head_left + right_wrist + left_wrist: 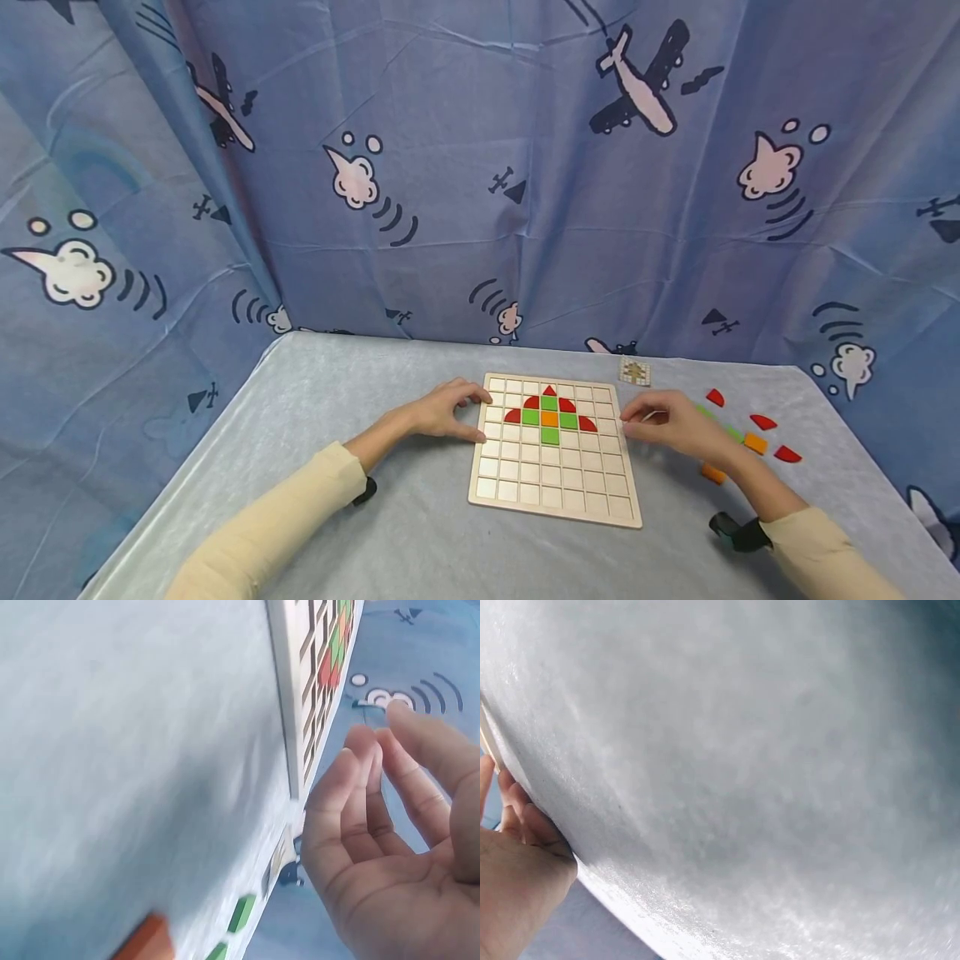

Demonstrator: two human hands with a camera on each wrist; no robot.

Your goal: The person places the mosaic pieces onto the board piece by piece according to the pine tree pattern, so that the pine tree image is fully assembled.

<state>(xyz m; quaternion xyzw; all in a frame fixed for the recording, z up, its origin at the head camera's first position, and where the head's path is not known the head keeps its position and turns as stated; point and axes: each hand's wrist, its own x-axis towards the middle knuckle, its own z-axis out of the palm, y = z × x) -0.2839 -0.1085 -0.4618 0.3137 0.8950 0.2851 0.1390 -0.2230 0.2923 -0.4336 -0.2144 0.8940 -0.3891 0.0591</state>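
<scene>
A square wooden grid board [517, 493] lies on the table with green squares [550, 436], an orange square [550, 418], several red quarter-circle pieces [588, 424] and a red triangle [550, 390] in its cells. My left hand [442, 410] touches the board's left edge, thumb and fingers spread apart along it. At the right edge is my right hand [675, 427], its fingers loosely bent and nothing visible between them. In the right wrist view, the right hand [397, 840] shows its palm beside the board's rim [286, 697]. The left wrist view catches only part of the left hand [517, 877].
Loose red pieces [787, 454], orange squares [755, 442] and green pieces [733, 433] lie right of the board, partly behind the right hand and forearm. A small pattern card [635, 372] sits at the back. A blue printed curtain [450, 167] hangs behind the table [360, 533].
</scene>
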